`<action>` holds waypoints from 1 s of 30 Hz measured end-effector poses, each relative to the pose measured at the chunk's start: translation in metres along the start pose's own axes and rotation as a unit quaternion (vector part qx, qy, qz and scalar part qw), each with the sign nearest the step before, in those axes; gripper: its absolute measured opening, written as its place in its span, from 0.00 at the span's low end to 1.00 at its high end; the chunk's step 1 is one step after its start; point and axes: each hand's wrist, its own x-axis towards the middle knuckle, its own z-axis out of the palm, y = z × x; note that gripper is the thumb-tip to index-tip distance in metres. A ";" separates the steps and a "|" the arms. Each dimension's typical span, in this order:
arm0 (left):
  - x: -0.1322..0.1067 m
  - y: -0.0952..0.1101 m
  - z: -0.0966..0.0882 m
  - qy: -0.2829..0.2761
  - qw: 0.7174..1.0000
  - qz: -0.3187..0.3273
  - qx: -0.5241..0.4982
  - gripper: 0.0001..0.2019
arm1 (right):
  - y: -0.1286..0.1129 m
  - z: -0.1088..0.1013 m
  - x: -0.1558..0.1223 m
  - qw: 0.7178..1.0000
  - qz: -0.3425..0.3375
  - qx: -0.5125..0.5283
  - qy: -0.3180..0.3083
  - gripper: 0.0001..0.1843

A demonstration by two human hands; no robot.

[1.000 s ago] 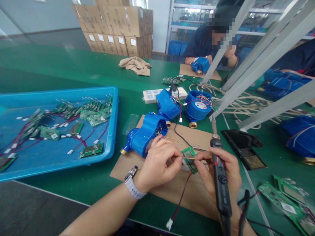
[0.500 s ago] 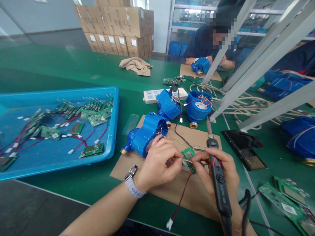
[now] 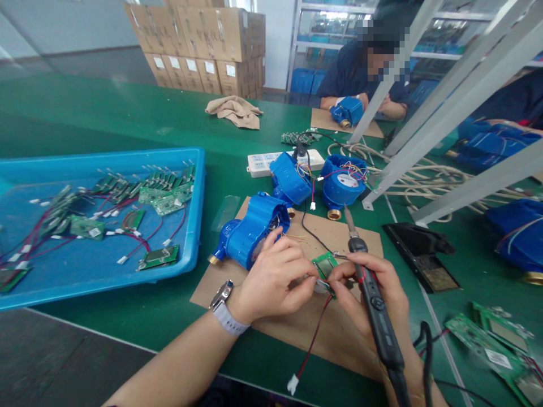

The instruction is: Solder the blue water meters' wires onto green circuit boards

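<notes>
My left hand, with a wristwatch on its wrist, pinches thin coloured wires at the lower edge of a small green circuit board. The fingertips of my right hand meet the left ones at those wires. That hand also holds a black soldering iron, its tip pointing up and away from the board. A red and dark lead with a white connector hangs from the board. Left of the board, a blue meter housing lies on its side, close behind my left fingers.
Brown cardboard covers the work spot. A blue tray of circuit boards stands left. Two blue meters, a power strip and metal posts are beyond. A black iron stand and boards lie right; a co-worker sits opposite.
My right fingers have moved slightly left, closer to my left fingertips, so less wire shows between them. The soldering iron's tip has swung left with that hand.
</notes>
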 end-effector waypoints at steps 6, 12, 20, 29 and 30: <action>0.001 -0.003 -0.001 -0.016 0.999 0.037 0.018 0.10 | 0.000 0.000 0.000 1.000 0.015 -0.008 -0.009 0.19; 0.000 -0.003 -0.001 -0.015 1.000 0.026 0.004 0.09 | 0.001 -0.002 -0.002 0.999 -0.015 -0.040 -0.005 0.19; 0.000 -0.002 -0.001 -0.024 0.999 0.013 -0.020 0.09 | 0.006 -0.001 -0.006 0.990 -0.065 -0.121 0.021 0.17; 0.001 -0.001 0.002 -0.007 0.999 0.012 -0.047 0.04 | 0.007 0.007 -0.009 0.990 -0.035 -0.116 0.066 0.16; 0.001 -0.002 0.003 0.002 0.999 0.014 -0.052 0.03 | 0.007 0.007 -0.010 0.991 -0.030 -0.113 0.069 0.16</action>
